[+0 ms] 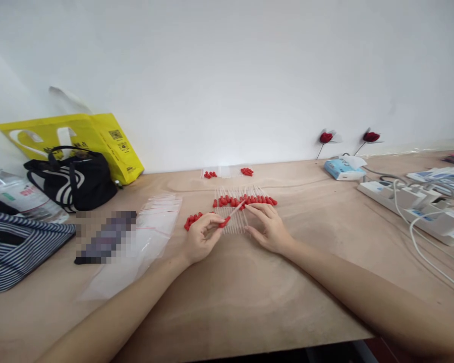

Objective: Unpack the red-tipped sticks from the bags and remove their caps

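My left hand (203, 237) pinches the red bulb of a dropper (235, 212) between thumb and fingertips. Its thin clear tube slants up and right toward my right hand (267, 227). That hand has its fingers apart, the fingertips close to the tube's far end; whether they touch it I cannot tell. Under and behind both hands lies a row of clear tubes with red bulbs (263, 200) on them. More bare clear tubes (232, 227) lie side by side between my hands. A small heap of loose red bulbs (192, 220) sits beside my left hand.
Clear zip bags (157, 222) lie to the left, near a blurred dark item (109, 237). Further left stand a black bag (73, 179), a yellow bag (126, 156) and a striped bag (26, 247). Tissues (344, 169) and power strips with cables (412, 204) are on the right.
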`<state>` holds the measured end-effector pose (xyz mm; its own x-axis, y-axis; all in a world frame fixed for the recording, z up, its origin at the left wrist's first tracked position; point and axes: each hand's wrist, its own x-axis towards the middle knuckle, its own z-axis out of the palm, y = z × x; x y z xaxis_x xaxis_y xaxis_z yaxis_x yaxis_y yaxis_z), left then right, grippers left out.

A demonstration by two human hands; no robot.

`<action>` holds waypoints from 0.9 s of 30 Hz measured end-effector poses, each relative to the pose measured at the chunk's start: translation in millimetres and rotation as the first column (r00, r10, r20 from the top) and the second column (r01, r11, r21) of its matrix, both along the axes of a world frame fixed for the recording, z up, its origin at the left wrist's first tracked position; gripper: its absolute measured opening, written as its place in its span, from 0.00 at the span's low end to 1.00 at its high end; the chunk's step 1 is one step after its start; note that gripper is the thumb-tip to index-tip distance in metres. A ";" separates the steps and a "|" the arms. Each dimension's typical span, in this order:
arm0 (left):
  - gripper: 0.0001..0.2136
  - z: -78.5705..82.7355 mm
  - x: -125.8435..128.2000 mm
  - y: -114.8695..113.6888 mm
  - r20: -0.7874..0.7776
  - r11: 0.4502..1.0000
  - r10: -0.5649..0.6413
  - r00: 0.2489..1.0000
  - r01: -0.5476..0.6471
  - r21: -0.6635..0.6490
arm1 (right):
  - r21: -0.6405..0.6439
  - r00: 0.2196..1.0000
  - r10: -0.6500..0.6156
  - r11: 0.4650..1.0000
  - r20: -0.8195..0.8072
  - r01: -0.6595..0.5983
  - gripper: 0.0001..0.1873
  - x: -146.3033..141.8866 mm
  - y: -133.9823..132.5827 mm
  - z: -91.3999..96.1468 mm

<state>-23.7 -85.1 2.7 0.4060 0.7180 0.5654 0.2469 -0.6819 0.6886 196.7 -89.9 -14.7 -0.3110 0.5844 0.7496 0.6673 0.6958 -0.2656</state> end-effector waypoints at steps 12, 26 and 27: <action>0.09 2.9 -1.1 -8.4 -0.258 0.971 -0.132 0.957 0.177 0.161 | 0.194 0.948 0.084 0.970 0.307 -0.148 0.15 -1.7 0.3 1.1; 0.09 -10.2 8.0 -6.0 -0.469 0.880 0.203 0.860 0.050 0.471 | 0.324 0.949 0.098 0.925 0.300 -0.198 0.11 -8.3 -6.5 1.2; 0.09 -10.5 7.8 -5.9 -0.476 0.877 0.204 0.856 0.056 0.477 | 0.310 0.951 0.095 0.932 0.294 -0.189 0.10 -9.2 -6.4 1.3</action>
<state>-15.8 -91.0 -7.7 0.6787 0.4664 0.5672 0.5272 -0.8472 0.0658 187.5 -96.3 -13.5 -0.5896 0.2523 0.7672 0.5683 0.8046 0.1722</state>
